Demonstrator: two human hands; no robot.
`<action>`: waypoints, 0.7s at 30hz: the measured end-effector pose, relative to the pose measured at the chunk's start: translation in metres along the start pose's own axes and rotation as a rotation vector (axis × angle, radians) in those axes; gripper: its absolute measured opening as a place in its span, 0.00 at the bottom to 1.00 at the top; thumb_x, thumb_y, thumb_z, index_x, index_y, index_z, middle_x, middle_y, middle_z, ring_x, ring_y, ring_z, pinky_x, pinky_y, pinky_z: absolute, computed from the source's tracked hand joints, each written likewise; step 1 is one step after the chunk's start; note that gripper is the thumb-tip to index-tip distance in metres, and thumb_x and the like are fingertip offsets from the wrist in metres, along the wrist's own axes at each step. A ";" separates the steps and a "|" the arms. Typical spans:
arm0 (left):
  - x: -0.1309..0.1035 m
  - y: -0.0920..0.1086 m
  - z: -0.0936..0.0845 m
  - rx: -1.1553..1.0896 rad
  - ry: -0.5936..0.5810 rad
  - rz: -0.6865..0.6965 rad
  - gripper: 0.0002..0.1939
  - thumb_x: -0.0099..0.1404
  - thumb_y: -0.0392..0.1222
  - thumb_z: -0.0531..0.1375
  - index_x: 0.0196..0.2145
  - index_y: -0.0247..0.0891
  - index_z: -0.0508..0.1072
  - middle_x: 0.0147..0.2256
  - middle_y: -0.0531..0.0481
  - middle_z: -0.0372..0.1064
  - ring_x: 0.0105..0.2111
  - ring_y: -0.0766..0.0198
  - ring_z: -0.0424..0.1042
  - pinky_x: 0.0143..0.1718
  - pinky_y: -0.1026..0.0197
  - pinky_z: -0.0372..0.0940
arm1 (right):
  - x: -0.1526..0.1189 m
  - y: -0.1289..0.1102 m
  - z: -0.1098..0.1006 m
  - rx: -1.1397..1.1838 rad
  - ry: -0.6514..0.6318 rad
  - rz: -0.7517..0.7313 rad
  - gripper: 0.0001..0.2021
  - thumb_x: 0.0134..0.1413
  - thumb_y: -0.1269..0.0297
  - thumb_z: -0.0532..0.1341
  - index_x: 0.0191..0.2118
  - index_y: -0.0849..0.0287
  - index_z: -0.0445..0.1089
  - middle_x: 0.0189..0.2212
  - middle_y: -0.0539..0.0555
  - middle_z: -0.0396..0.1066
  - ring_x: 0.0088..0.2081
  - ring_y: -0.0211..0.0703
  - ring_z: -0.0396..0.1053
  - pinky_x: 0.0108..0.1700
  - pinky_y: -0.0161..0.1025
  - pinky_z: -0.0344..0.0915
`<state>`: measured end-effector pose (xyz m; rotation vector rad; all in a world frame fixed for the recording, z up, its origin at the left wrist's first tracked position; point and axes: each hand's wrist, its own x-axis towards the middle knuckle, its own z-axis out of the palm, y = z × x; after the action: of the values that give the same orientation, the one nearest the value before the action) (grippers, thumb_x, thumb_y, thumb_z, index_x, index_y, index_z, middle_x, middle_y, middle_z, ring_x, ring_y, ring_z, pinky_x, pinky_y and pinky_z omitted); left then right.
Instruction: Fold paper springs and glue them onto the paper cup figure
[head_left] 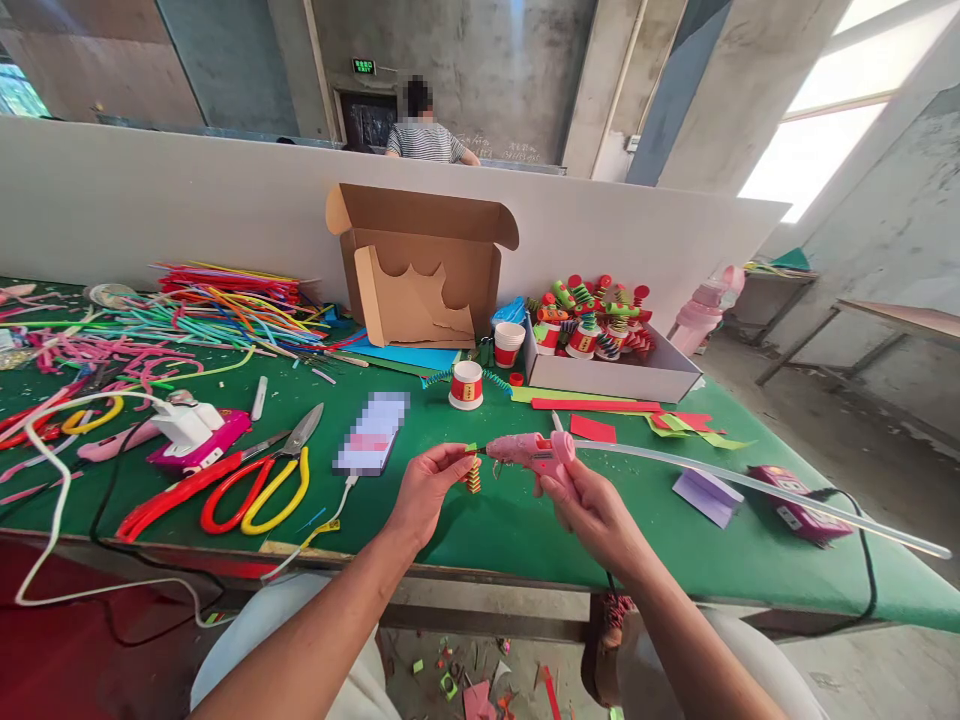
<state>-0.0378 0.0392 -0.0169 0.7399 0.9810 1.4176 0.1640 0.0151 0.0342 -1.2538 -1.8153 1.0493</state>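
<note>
My left hand (431, 492) pinches a small folded paper strip (473, 476) in yellow and red, with a bit of green at its top. In my right hand (600, 508) is a pink glue gun (532, 453), its nozzle pointing left at the green bit, touching or very close. A long clear glue stick (750, 482) sticks out of the gun's back toward the right. Just beyond my hands, a red and white paper cup (466, 385) stands upside down with teal coiled strips on both sides.
Scissors (281, 475), a phone (373, 432) and a white cable lie left on the green table (300, 560). Behind are pipe cleaners (225, 310), an open cardboard box (427, 270) and a box of paper figures (611, 375). A person (426, 140) is beyond the partition.
</note>
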 end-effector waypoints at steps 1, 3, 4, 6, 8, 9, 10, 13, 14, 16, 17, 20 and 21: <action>0.000 0.000 0.000 -0.001 0.002 0.000 0.17 0.40 0.44 0.73 0.28 0.35 0.78 0.26 0.50 0.74 0.27 0.67 0.67 0.31 0.62 0.62 | 0.000 0.000 0.000 -0.003 0.001 0.000 0.23 0.56 0.41 0.53 0.33 0.60 0.66 0.19 0.44 0.49 0.19 0.32 0.48 0.21 0.32 0.47; 0.000 0.001 0.000 -0.006 0.006 -0.004 0.17 0.39 0.44 0.73 0.27 0.35 0.78 0.26 0.50 0.73 0.27 0.66 0.67 0.31 0.61 0.62 | 0.000 0.000 -0.001 -0.001 0.004 -0.002 0.22 0.56 0.42 0.53 0.33 0.59 0.66 0.19 0.44 0.50 0.19 0.32 0.48 0.21 0.32 0.47; 0.000 0.001 0.001 -0.008 0.008 -0.006 0.17 0.39 0.44 0.73 0.27 0.35 0.78 0.26 0.50 0.74 0.27 0.66 0.67 0.31 0.61 0.62 | 0.000 -0.001 -0.001 0.004 0.007 -0.002 0.22 0.55 0.42 0.54 0.33 0.59 0.66 0.19 0.44 0.50 0.20 0.32 0.48 0.21 0.32 0.47; -0.001 0.001 0.001 -0.009 0.011 -0.007 0.17 0.39 0.44 0.73 0.27 0.35 0.78 0.26 0.50 0.74 0.27 0.66 0.67 0.31 0.61 0.62 | 0.000 -0.002 -0.001 0.020 0.015 0.005 0.22 0.54 0.41 0.54 0.33 0.60 0.66 0.19 0.44 0.51 0.19 0.32 0.49 0.21 0.32 0.48; -0.001 0.002 0.002 -0.008 0.013 -0.006 0.17 0.39 0.44 0.74 0.27 0.35 0.79 0.26 0.49 0.75 0.27 0.66 0.68 0.32 0.61 0.63 | 0.000 -0.004 -0.002 0.054 0.015 0.032 0.23 0.53 0.40 0.55 0.32 0.60 0.67 0.18 0.44 0.52 0.19 0.32 0.49 0.20 0.32 0.48; -0.001 0.002 0.001 -0.009 0.013 -0.006 0.17 0.39 0.44 0.74 0.27 0.35 0.79 0.26 0.49 0.75 0.28 0.66 0.68 0.32 0.61 0.63 | 0.000 -0.004 -0.003 0.082 0.009 0.051 0.24 0.52 0.40 0.56 0.31 0.60 0.67 0.17 0.44 0.52 0.19 0.32 0.49 0.20 0.32 0.48; -0.001 0.002 0.001 -0.012 0.012 -0.009 0.17 0.39 0.44 0.74 0.27 0.35 0.79 0.26 0.49 0.75 0.28 0.66 0.69 0.32 0.61 0.63 | 0.000 -0.004 -0.004 0.116 0.003 0.068 0.24 0.52 0.39 0.56 0.31 0.60 0.67 0.16 0.43 0.52 0.18 0.32 0.50 0.20 0.32 0.48; 0.000 0.002 0.000 -0.038 0.002 -0.019 0.17 0.39 0.45 0.74 0.28 0.34 0.79 0.25 0.48 0.76 0.27 0.66 0.70 0.32 0.62 0.64 | 0.000 -0.004 -0.006 0.218 -0.013 0.103 0.24 0.53 0.40 0.56 0.31 0.60 0.68 0.15 0.43 0.52 0.18 0.32 0.50 0.21 0.32 0.48; 0.000 0.002 0.000 -0.054 -0.001 -0.026 0.18 0.39 0.45 0.74 0.28 0.34 0.80 0.25 0.48 0.76 0.27 0.66 0.70 0.32 0.63 0.64 | 0.000 -0.004 -0.006 0.244 -0.018 0.112 0.24 0.53 0.40 0.56 0.31 0.60 0.68 0.14 0.43 0.52 0.18 0.32 0.50 0.21 0.32 0.48; 0.001 0.002 -0.001 -0.100 -0.008 -0.044 0.18 0.38 0.45 0.74 0.28 0.35 0.80 0.26 0.48 0.77 0.27 0.66 0.72 0.32 0.64 0.65 | 0.000 -0.004 -0.006 0.287 -0.028 0.135 0.24 0.53 0.40 0.56 0.32 0.60 0.69 0.14 0.43 0.53 0.17 0.31 0.50 0.21 0.32 0.47; 0.001 0.003 -0.002 -0.129 -0.014 -0.056 0.18 0.38 0.45 0.74 0.28 0.35 0.80 0.26 0.48 0.77 0.28 0.65 0.73 0.32 0.64 0.65 | 0.001 -0.004 -0.005 0.302 -0.033 0.146 0.24 0.53 0.40 0.56 0.32 0.61 0.69 0.14 0.43 0.53 0.17 0.31 0.50 0.21 0.32 0.47; 0.001 0.004 -0.003 -0.210 -0.050 -0.101 0.18 0.38 0.43 0.75 0.28 0.35 0.80 0.27 0.47 0.77 0.29 0.64 0.74 0.31 0.63 0.67 | 0.002 -0.005 -0.005 0.321 -0.016 0.174 0.25 0.50 0.38 0.58 0.32 0.60 0.70 0.14 0.43 0.55 0.17 0.31 0.51 0.21 0.32 0.48; 0.002 0.004 -0.003 -0.231 -0.061 -0.115 0.18 0.38 0.43 0.75 0.28 0.35 0.80 0.28 0.47 0.77 0.29 0.63 0.74 0.31 0.62 0.67 | 0.003 -0.005 -0.006 0.323 0.001 0.179 0.26 0.49 0.38 0.59 0.33 0.60 0.70 0.15 0.44 0.57 0.17 0.30 0.51 0.21 0.32 0.48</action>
<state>-0.0429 0.0405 -0.0150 0.5441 0.7846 1.3727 0.1662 0.0184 0.0420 -1.2310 -1.4778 1.3774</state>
